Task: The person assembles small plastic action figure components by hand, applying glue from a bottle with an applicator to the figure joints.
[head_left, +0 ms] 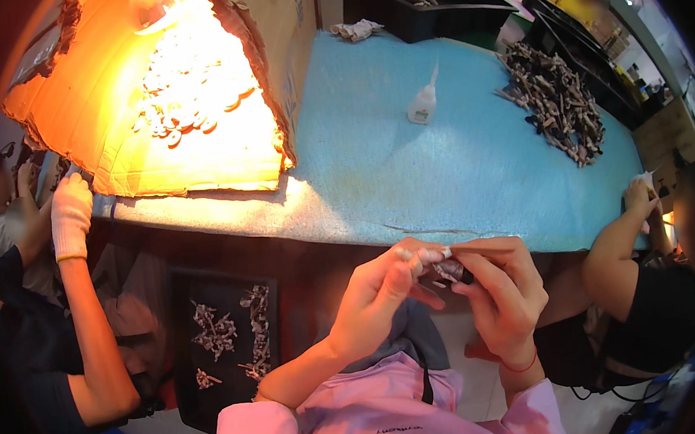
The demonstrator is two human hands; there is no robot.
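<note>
Blue worktop (346,193) filled the mid. of the rm. At its R end sat a R co-worker (655,309), dark top, arms up nr the edge; the L co-worker (52,394), also dark top, was at the L end, one arm raised. Cardboard box (290,61) stood on the worktop's L side, open, interior lit v. bright orange. Black tray (192,286) was below the near edge, L of the person's lap, w/ clusters of brownish pcs (214,332) in it. Big heap (551,101) of sim. pcs lay far R on the worktop.

Person's L hand (376,295) & R hand (505,295) were up close together, just short of the near edge. White glove (72,210) covered the L co-worker's raised hand, nr the box corner. White bottle (423,105), thin spout, stood upright btwn box & heap.

Small pc (449,270), pale & dark, was at the fingertips btwn both hands: L grip narrow, pinching it; R grip ditto. Exact shape: couldn't tell, fingers partly hid it.
</note>
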